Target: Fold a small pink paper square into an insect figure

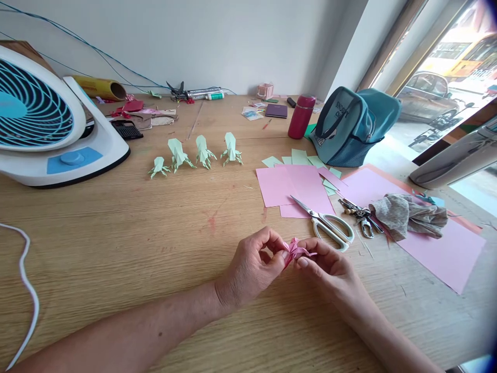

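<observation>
A small pink folded paper figure [296,249] is held between my two hands above the wooden table. My left hand [254,264] pinches its left side between thumb and fingers. On the other side, my right hand [330,269] grips one of its thin points with thumb and forefinger. Parts of the paper are covered by my fingertips. Just beyond my right hand lie scissors [332,228] with white handles, their blades partly over pink paper sheets [287,181]. Several pale green folded paper figures [230,149] with thin legs stand in a row farther back.
A white and blue fan [73,155] stands at the left, with a white cable [29,280] in front. At the right are keys [363,217], a grey cloth [411,215], a teal bag [349,127] and a red flask [302,116]. Green paper pieces [300,156] lie behind the pink sheets.
</observation>
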### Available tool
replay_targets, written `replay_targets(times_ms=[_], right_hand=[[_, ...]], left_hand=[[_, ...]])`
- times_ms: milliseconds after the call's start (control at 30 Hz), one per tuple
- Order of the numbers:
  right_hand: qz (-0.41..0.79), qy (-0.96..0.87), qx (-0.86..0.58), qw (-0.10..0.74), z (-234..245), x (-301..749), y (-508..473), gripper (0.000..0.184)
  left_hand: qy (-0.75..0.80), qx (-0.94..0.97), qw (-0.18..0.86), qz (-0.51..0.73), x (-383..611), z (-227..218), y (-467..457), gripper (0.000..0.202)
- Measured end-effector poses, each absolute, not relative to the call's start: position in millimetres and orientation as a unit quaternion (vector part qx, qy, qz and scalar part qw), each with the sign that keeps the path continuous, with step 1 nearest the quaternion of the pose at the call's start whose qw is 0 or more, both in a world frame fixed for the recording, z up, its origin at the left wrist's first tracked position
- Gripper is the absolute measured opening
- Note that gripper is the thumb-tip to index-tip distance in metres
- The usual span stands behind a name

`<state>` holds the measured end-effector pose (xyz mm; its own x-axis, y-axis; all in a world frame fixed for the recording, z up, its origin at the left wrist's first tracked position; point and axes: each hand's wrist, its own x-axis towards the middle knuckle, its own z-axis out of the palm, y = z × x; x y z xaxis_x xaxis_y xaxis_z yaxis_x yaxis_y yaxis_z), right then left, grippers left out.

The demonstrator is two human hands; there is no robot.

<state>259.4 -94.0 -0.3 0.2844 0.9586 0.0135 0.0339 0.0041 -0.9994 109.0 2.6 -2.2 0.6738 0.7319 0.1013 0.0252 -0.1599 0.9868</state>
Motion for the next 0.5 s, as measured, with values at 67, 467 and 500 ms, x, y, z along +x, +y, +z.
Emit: replay_targets(times_ms=[67, 467, 500], right_hand=[[0.389, -0.428, -0.580, 0.573, -1.0, 260.8, -94.6, 0.032], [0.347, -0.421, -0.564, 0.620, -5.7, 259.4, -94.5, 0.015], [0.340, -0.429, -0.563, 0.619, -7.0, 260.2, -95.4, 0.013]], left_hand=[[0.270, 0.706, 0.578, 0.307, 109.1, -1.8, 2.6, 0.005], [0.194, 0.784, 0.485, 0.335, 102.4, 1.5, 2.4, 0.006], [0.189, 0.788, 0.480, 0.337, 102.4, 0.7, 2.6, 0.006]])
